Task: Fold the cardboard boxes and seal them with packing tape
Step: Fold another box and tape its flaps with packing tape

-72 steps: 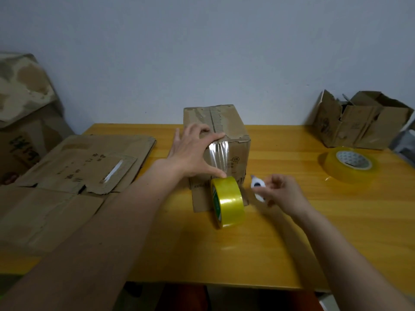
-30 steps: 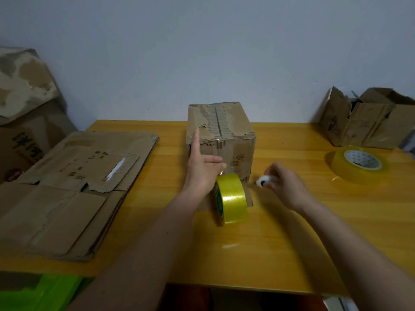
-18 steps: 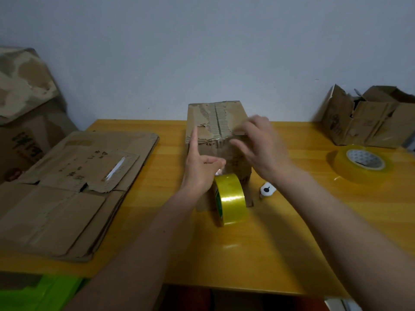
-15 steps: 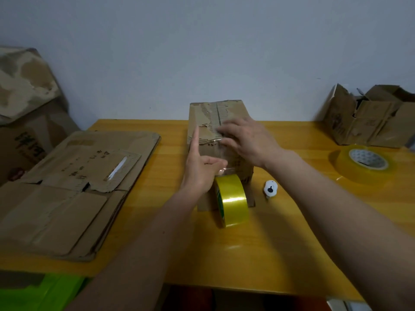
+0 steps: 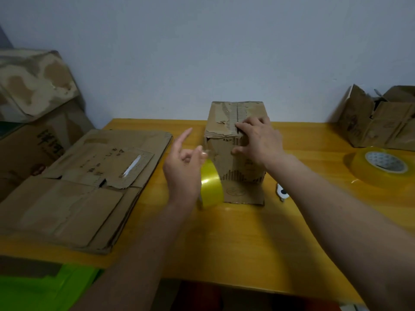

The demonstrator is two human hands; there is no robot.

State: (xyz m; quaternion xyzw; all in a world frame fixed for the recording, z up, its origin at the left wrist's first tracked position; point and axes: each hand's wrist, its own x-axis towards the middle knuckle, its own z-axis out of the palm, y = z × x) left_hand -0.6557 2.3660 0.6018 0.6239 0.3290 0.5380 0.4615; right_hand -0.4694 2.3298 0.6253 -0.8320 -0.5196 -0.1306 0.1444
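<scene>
Cardboard box (image 5: 233, 153) sits mid-worktop (image 5: 235, 243), yellow tape roll (image 5: 211, 182) just beside it. Left hand (image 5: 182, 169) hovers, fingers loose; right hand (image 5: 258, 140) grips the box's top edge. Far right, an open box (image 5: 377, 122), contents unclear.

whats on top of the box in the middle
The right hand rests on the box, gripping its near top edge beside torn, peeling flaps. What lies under the palm, and inside the box, is hidden.

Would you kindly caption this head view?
Right hand grips the cardboard box; left hand hovers beside the yellow tape roll.
</scene>
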